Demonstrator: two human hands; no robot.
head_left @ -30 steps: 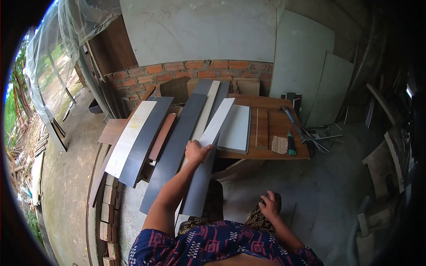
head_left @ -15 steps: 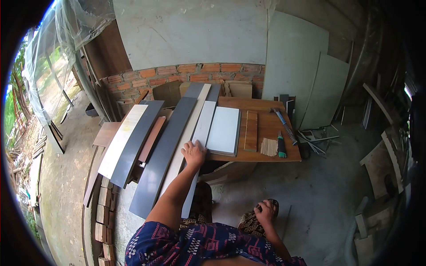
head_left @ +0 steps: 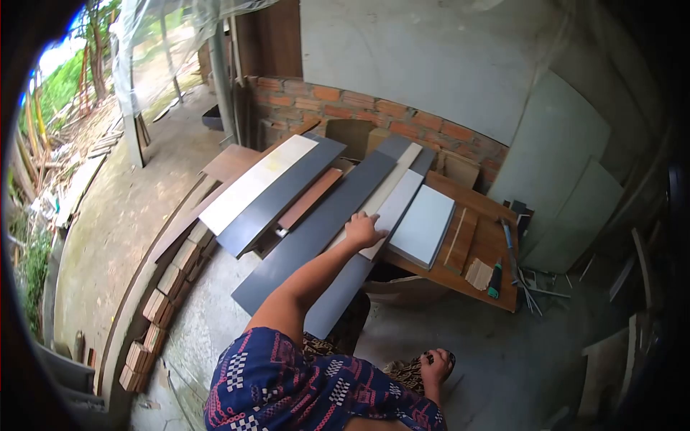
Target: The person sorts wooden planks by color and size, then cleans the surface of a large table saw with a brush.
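Observation:
My left hand [head_left: 364,231] lies on the light grey board [head_left: 397,203] and the edge of a narrow pale strip [head_left: 388,179], fingers apart. Both lie lengthwise over long dark grey boards [head_left: 323,223]. Just right of this hand is a stack of white-topped panels [head_left: 424,224]. My right hand [head_left: 434,366] rests at my knee over patterned trousers, its fingers apart; I see nothing held in it, though its underside is hidden.
A brown wooden table [head_left: 471,276] carries a hammer [head_left: 509,244], a green-handled tool [head_left: 495,280], a ridged cardboard piece [head_left: 478,274] and a wooden slat [head_left: 462,244]. Left, a cream-and-grey board [head_left: 259,183] overhangs stacked bricks [head_left: 165,280]. Metal scraps [head_left: 539,280] lie right.
The view has swung left, so the boards and table appear turned and shifted right. My left hand stays on the boards; its fingers have shifted slightly. My right hand remains at the knee.

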